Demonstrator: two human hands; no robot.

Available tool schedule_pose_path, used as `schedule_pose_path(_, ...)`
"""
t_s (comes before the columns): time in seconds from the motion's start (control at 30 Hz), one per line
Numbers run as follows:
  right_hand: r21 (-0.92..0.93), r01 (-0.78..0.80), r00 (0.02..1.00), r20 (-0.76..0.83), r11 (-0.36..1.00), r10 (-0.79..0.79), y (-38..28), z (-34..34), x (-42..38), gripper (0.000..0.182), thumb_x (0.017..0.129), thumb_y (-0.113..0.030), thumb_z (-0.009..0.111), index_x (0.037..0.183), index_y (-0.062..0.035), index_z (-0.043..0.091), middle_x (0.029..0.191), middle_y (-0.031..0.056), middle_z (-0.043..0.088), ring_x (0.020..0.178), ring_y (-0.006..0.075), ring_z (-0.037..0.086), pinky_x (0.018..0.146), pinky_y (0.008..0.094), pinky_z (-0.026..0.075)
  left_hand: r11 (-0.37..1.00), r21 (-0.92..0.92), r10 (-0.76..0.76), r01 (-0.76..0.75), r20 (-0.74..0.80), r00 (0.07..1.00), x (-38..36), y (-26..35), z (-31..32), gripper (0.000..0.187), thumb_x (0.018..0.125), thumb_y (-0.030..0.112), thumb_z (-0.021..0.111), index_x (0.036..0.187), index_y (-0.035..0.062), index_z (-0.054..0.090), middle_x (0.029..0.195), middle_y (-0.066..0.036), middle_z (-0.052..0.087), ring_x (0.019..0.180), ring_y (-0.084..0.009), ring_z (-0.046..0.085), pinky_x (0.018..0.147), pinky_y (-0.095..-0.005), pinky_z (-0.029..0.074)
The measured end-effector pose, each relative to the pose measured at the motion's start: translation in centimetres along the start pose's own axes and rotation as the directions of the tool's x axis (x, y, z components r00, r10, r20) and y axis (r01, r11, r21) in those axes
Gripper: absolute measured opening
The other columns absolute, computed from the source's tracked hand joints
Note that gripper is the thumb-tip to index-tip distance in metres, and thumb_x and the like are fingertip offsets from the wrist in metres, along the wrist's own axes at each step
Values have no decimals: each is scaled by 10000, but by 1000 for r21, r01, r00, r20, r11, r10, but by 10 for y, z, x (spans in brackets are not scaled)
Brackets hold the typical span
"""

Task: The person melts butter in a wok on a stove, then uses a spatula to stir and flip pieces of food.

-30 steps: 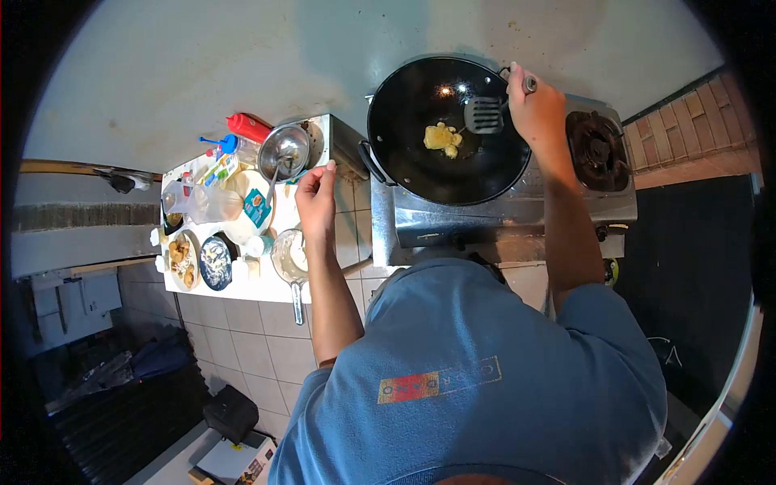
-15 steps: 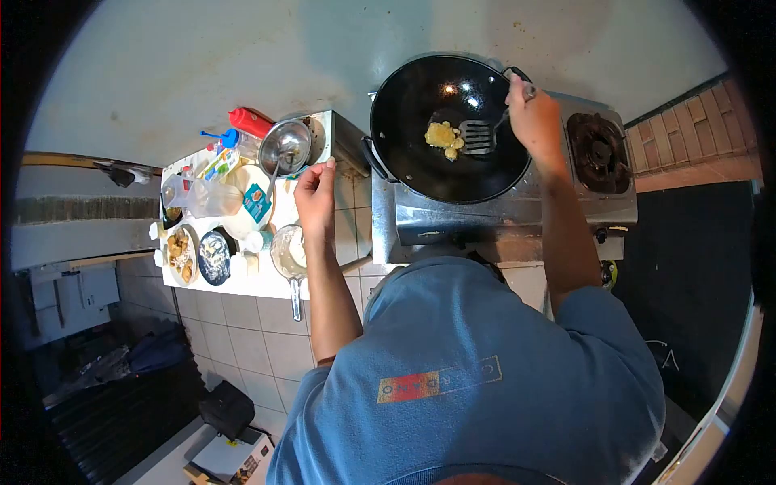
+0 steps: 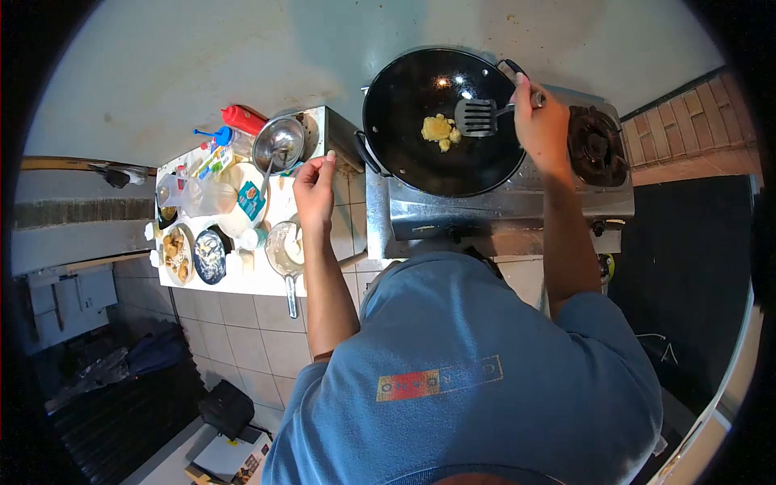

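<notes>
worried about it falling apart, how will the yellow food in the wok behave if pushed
The yellow food may break up rather than move as one piece, since it looks lumpy with small bits at its edge. It could slide fairly easily, as the wok looks glossy. It's probably light, being only about as big as the turner's blade.

Fisheye view; black vignette at corners, straight lines bowed toward the edges. White table [image 3: 280, 196], left: strongly lit, partly blown out. Black wok [image 3: 420, 166]: twin glare spots, far side. Grey wall [image 3: 202, 85], far: soft shadows. Near left: dim, detail lost. Slotted spatula [image 3: 492, 118]: outline crisp. Light: apparently overhead.
</notes>
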State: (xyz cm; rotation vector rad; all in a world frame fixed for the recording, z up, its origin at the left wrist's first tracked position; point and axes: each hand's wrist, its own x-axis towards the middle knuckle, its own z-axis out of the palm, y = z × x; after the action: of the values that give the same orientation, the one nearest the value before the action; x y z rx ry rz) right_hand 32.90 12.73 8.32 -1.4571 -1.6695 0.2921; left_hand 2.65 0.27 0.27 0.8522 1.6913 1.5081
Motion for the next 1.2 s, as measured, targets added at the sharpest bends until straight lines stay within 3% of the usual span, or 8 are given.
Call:
schedule_pose_path(0.13, 100, 79, 995, -76, 992, -72, -1, 16, -9, 344, 890, -302, 509, 705, -32, 614, 630, 151, 603, 613, 330, 613, 549, 373, 465, 1000, -11, 3, -3, 7, 1000, -1, 0, 0, 192, 865, 209, 629, 836, 19, 617, 725, 44, 551, 658, -34, 430, 605, -179, 337)
schedule_pose_path(0.2, -101, 113, 991, -59, 989, -119, -2, 21, -8, 387, 915, -292, 457, 665, -37, 605, 613, 138, 594, 589, 313, 594, 557, 369, 446, 1000, -5, 2, -2, 5, 1000, -2, 1, 0, 194, 864, 210, 629, 834, 19, 616, 727, 42, 553, 660, -36, 433, 609, -179, 340)
schedule_pose_path(0.3, -144, 171, 977, -103, 975, -187, -2, 21, -6, 352, 899, -257, 472, 627, -48, 551, 571, 170, 555, 563, 371, 569, 507, 440, 441, 1000, -16, -5, 5, -16, 1000, -2, -3, -4, 194, 864, 212, 629, 829, 21, 614, 723, 42, 553, 662, -37, 435, 611, -178, 341)
schedule_pose_path(0.63, -288, 85, 984, -123, 954, -125, -4, 5, -6, 307, 873, -289, 508, 735, -62, 661, 572, 181, 576, 554, 367, 585, 509, 428, 465, 1000, -11, -15, 15, -24, 1000, -6, -5, -6, 191, 856, 210, 638, 810, 26, 614, 697, 57, 530, 642, -30, 410, 583, -180, 320)
schedule_pose_path(0.83, -123, 140, 981, -120, 983, -154, -9, 5, -17, 311, 883, -276, 524, 697, -49, 628, 538, 154, 551, 507, 355, 556, 471, 386, 431, 1000, -13, -12, 11, -23, 1000, -7, -1, -2, 196, 856, 215, 638, 819, 23, 618, 704, 50, 541, 649, -31, 420, 591, -178, 326)
schedule_pose_path(0.93, 65, 147, 987, 51, 987, -151, -15, 2, -24, 263, 871, -231, 569, 698, -37, 605, 554, 127, 543, 488, 312, 526, 466, 346, 405, 1000, -19, -17, 17, -31, 999, -6, -1, -3, 199, 856, 216, 639, 820, 22, 617, 710, 46, 548, 654, -32, 428, 597, -181, 334)
schedule_pose_path(1.03, 282, 379, 900, 107, 881, -422, -2, 6, -29, 133, 812, -106, 648, 733, -13, 593, 635, 106, 552, 535, 228, 522, 502, 304, 405, 999, -28, -21, 20, -30, 999, -5, -1, -5, 201, 857, 217, 638, 818, 22, 614, 720, 39, 559, 661, -34, 438, 606, -182, 344)
schedule_pose_path(1.2, 352, 402, 842, 220, 845, -492, 4, 7, -31, 111, 796, -79, 652, 745, -2, 591, 672, 118, 566, 573, 238, 533, 525, 311, 420, 1000, -24, -9, 9, -30, 1000, -7, -3, -4, 200, 858, 218, 637, 813, 24, 611, 728, 33, 566, 665, -35, 446, 611, -179, 346)
